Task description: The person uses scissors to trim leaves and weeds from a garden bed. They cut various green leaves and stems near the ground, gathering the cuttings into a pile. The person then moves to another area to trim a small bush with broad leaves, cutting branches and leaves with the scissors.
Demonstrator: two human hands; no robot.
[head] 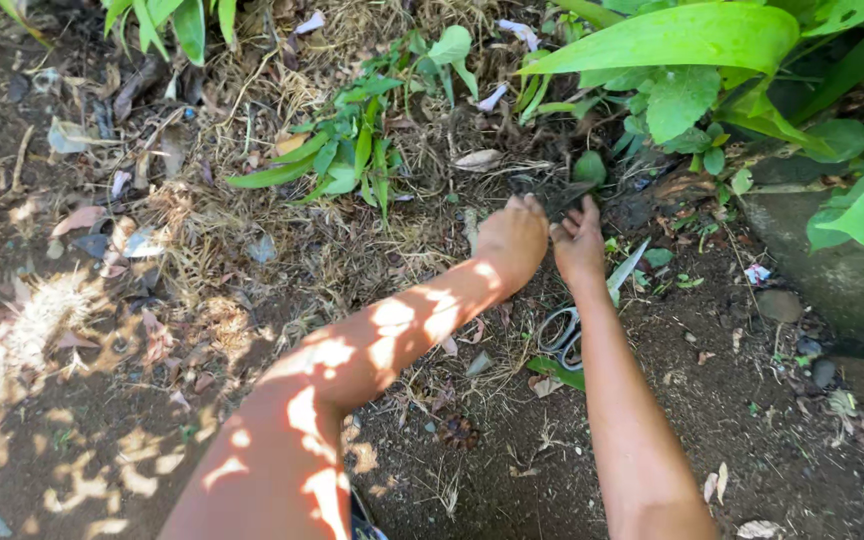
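Both of my arms reach forward over dark soil. My left hand (514, 238) has its fingers curled into the dirt and dry litter at the foot of the green plants. Beside it, my right hand (579, 240) also presses its fingers into the ground, almost touching the left. What the fingers grip is hidden. A pair of scissors (592, 305) with grey handles and a light blade lies on the soil, partly under my right forearm.
A clump of narrow-leaved weeds (347, 155) grows to the left among dry grass. Broad green leaves (692, 60) hang at the upper right. A grey stone or concrete edge (842, 280) sits at the right. Small stones and dead leaves are scattered about.
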